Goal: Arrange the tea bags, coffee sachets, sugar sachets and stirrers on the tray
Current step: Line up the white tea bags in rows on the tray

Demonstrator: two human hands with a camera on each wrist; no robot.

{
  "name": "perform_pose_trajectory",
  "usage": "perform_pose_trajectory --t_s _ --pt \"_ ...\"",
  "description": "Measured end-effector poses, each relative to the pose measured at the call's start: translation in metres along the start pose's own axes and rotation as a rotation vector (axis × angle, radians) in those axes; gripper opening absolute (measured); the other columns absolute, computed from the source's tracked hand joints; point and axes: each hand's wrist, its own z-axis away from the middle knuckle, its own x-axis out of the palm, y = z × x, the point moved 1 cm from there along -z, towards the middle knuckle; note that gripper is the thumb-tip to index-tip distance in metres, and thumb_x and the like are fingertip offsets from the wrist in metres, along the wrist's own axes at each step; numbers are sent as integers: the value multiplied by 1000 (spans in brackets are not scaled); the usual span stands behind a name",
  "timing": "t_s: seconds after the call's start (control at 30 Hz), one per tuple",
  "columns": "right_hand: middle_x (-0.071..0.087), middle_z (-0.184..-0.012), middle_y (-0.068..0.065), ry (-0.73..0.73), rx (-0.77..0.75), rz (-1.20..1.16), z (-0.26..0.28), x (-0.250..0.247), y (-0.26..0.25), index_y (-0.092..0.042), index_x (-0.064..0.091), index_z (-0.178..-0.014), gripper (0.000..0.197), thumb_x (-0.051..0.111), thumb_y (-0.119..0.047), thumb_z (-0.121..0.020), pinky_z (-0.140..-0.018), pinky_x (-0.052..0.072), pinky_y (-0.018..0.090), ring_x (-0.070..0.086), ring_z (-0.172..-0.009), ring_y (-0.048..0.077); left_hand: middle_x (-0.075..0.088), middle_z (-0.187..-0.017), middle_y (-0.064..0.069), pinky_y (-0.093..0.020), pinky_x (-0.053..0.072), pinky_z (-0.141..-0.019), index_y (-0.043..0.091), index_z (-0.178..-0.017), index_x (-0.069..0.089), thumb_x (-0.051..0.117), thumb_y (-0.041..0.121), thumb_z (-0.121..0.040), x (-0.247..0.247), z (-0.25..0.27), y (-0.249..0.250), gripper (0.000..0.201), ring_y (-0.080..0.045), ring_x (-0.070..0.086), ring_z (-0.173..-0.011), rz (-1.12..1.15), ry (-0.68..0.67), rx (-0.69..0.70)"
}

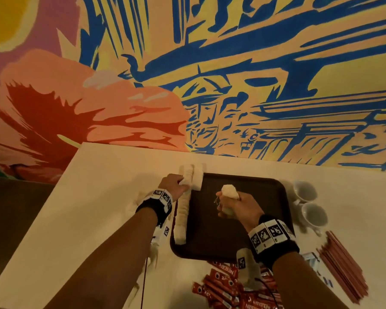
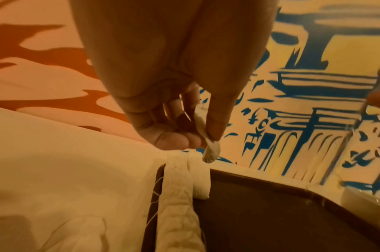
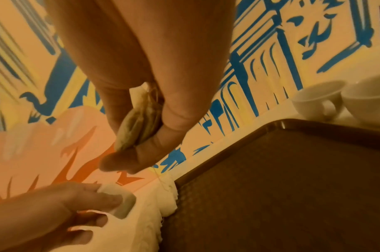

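Tea bags [image 1: 230,198]: soft, light, crushable, I judge; my right hand [image 1: 241,208] pinches a few over the tray [image 1: 265,219], my left hand [image 1: 173,186] pinches one [image 2: 210,150] by its edge at the row [image 1: 182,216] below it.

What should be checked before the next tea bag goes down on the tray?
1. Left hand has a grip on one tea bag: ok.
2. Right hand holds spare tea bags: ok.
3. Row of tea bags along the tray's left edge is tidy: ok.
4. Tray centre is bare for other items: ok.
5. Coffee sachets and stirrers on the tray: not ok, both lie on the table.
6. Strings untangled: cannot tell.
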Motion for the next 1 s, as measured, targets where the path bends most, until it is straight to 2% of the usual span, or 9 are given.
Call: perform_pose_trajectory --t_s 0.1,0.2,0.3,0.4,0.53,0.67,0.8,0.9,1.0 --pt "65 -105 14 -13 57 -110 -10 6 -8 -7 67 -117 20 60 -5 -98 -85 60 39 65 -97 24 66 -92 -9 -29 35 -62 9 -86 68 67 28 -87 12 -19 2 19 -29 61 -89 -45 -37 40" --pt "65 -103 13 -19 81 -154 -24 12 -11 -4 66 -117 23 54 1 -99 -92 58 43 65 -97 24 66 -110 -13 -30 44 -74 7 -97 69 54 19 -93 24 -34 10 20 -34 62 -103 -182 -122 114" --pt "65 -104 15 -2 91 -120 -36 16 -9 -3 68 -114 25 49 2 -99 -92 58 44 65 -97 25 59 -129 -12 -27 42 -79 16 -107 70 56 17 -90 33 -49 10 21 -32 62 -111 -282 -201 175" --pt "65 -102 15 13 125 -122 -45 16 -5 -3 69 -111 24 48 2 -100 -92 58 44 65 -97 26 56 -134 -9 -28 42 -76 26 -103 71 61 23 -89 35 -62 6 17 -28 64 -102 -359 -224 218" --pt "66 -108 16 11 168 -130 -50 15 1 -5 69 -111 27 47 3 -99 -88 59 41 65 -102 28 63 -117 -3 -34 48 -81 25 -109 68 61 20 -89 31 -77 10 22 -26 63 -102 -458 -210 265" --pt "65 -110 16 15 167 -113 -53 17 8 -4 66 -117 23 48 -13 -105 -82 60 37 65 -102 26 61 -112 -4 -41 50 -88 22 -106 64 61 20 -91 28 -88 18 15 -27 60 -103 -528 -171 306" --pt "65 -106 14 29 165 -108 -54 20 12 -5 67 -115 24 48 -19 -107 -78 60 35 66 -98 24 61 -112 -4 -40 50 -91 21 -105 66 62 20 -90 31 -95 23 15 -27 59 -104 -595 -205 332" --pt "64 -106 14 15 177 -124 -52 20 13 -4 66 -115 22 48 -13 -106 -77 59 33 65 -97 23 62 -113 -5 -37 49 -90 23 -104 67 58 19 -94 36 -98 23 14 -28 59 -107 -611 -203 337" --pt "63 -106 14 2 192 -183 -48 19 10 -4 65 -113 19 49 -4 -102 -84 59 37 63 -100 26 62 -113 -4 -38 49 -91 21 -106 66 59 17 -94 33 -98 24 15 -28 59 -106 -599 -180 319"
